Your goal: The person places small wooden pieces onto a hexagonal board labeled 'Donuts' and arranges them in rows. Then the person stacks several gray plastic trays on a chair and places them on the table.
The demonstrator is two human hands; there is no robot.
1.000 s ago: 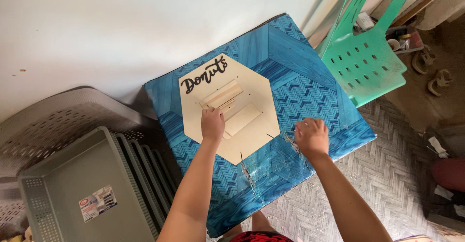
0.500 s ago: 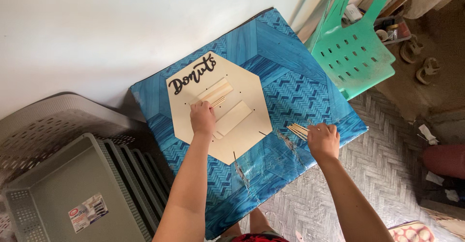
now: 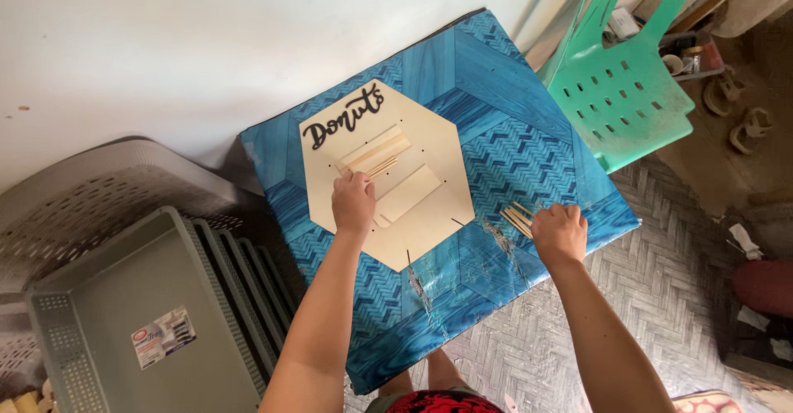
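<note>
- A pale wooden hexagon board (image 3: 388, 178) lies flat on a blue patterned surface (image 3: 512, 149), towards its far left part.
- The board carries dark cursive lettering along its upper left edge and small pegs or holes dotted over its face.
- Two pale rectangular wooden strips lie on the board, with a few thin sticks (image 3: 380, 165) resting between them.
- The left hand (image 3: 353, 202) rests palm down on the board, fingers curled over the lower strip and just below the thin sticks; whether it pinches anything cannot be told.
- The right hand (image 3: 560, 233) lies on the surface near its right front edge, well apart from the board, knuckles up and fingers bent.
- A small bundle of wooden sticks (image 3: 519, 218) lies just left of the right hand, touching its fingers; a firm grip cannot be made out.
- The surface's covering is wrinkled and glossy near the front edge.
- A grey plastic crate (image 3: 140, 339) stands on the floor to the left, with a grey perforated basket (image 3: 99, 198) behind it.
- A green plastic chair (image 3: 619, 91) leans beyond the right far corner of the surface.
- The floor (image 3: 686, 297) shows a pale herringbone pattern.
</note>
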